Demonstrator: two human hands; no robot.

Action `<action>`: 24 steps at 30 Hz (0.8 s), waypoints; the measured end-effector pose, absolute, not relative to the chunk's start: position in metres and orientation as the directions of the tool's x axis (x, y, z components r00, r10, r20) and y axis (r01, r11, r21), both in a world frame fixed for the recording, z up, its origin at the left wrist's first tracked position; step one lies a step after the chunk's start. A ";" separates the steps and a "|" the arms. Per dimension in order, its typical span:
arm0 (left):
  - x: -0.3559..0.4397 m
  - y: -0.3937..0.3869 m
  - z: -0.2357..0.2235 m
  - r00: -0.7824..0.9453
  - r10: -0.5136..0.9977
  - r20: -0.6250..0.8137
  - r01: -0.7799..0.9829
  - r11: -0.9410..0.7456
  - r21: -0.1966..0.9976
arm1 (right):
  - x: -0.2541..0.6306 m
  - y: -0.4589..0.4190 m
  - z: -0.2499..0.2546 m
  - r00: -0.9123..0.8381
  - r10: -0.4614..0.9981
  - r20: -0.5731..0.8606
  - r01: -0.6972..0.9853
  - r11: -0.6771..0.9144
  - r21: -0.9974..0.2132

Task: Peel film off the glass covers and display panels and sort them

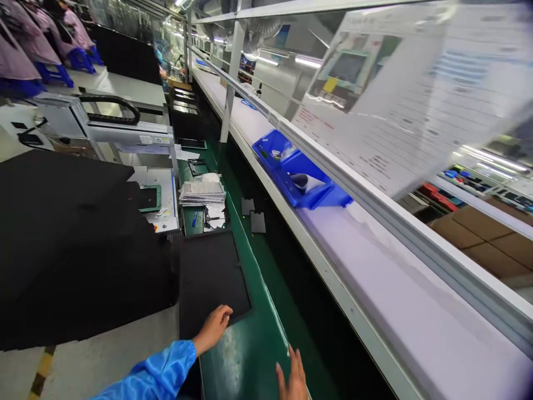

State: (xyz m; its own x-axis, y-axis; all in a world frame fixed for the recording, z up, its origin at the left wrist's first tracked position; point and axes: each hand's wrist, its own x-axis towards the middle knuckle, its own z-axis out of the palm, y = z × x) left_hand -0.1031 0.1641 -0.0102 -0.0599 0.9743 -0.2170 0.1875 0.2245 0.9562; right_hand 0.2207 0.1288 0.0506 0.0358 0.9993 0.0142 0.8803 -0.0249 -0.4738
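Note:
My left hand [214, 329], coming out of a blue sleeve [160, 366], is over the near edge of a flat black tray [212, 272] on the green bench. Its fingers are loosely bent and nothing shows in them; whether they touch the tray I cannot tell. At the bottom of the view my right hand [293, 375] is partly cut off. Its thumb and fingers are apart, near the strip along the bench's edge, and it holds nothing visible. Farther up the bench lie a stack of pale sheets [202, 191] and a blue pen [195, 218].
Two small grey plates [257, 222] lie on the dark belt beside the bench. Blue bins [300, 172] stand on a white shelf [375, 266] to the right, under a rail with a hanging document [387, 105]. Large black panels [83, 250] and a machine frame [129, 133] are at left.

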 end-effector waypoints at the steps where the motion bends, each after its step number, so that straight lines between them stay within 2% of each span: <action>1: -0.114 0.179 -0.013 -0.093 0.979 -0.184 0.219 0.200 0.955 | 0.195 0.166 0.048 0.002 1.000 -0.014 0.885 -0.009 -0.465; 5: -0.144 0.228 -0.030 -0.197 0.977 -0.080 0.292 0.136 0.947 | 0.080 0.325 0.051 -0.159 0.981 -0.107 0.913 0.105 -0.393; 11: -0.167 0.280 -0.057 -0.326 0.944 0.054 0.282 0.042 0.959 | -0.044 0.511 0.036 -0.089 0.976 -0.198 0.996 0.087 -0.016; 13: -0.176 0.297 -0.055 -0.365 0.926 0.099 0.273 0.005 0.962 | -0.061 0.549 0.018 -0.042 0.979 -0.198 0.997 0.054 0.057; 18: -0.198 0.362 -0.027 -0.326 0.933 0.153 0.332 -0.039 0.943 | -0.074 0.595 -0.026 0.004 0.978 -0.210 0.994 0.020 0.110; 21: -0.203 0.418 -0.013 -0.281 0.954 0.101 0.391 0.018 0.920 | -0.069 0.600 -0.033 -0.014 0.976 -0.217 0.991 0.043 0.128; 24: -0.201 0.479 -0.011 -0.299 0.954 0.021 0.417 0.111 0.902 | -0.044 0.603 -0.016 -0.079 0.975 -0.207 0.988 0.104 0.112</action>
State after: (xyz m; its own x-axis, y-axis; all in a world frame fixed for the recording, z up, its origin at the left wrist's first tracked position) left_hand -0.2014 0.4794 -0.0114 -0.2994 0.9539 0.0214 0.4170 0.1107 0.9021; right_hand -0.0438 0.6026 -0.0163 -0.0795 0.9750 -0.2075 0.9882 0.1044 0.1121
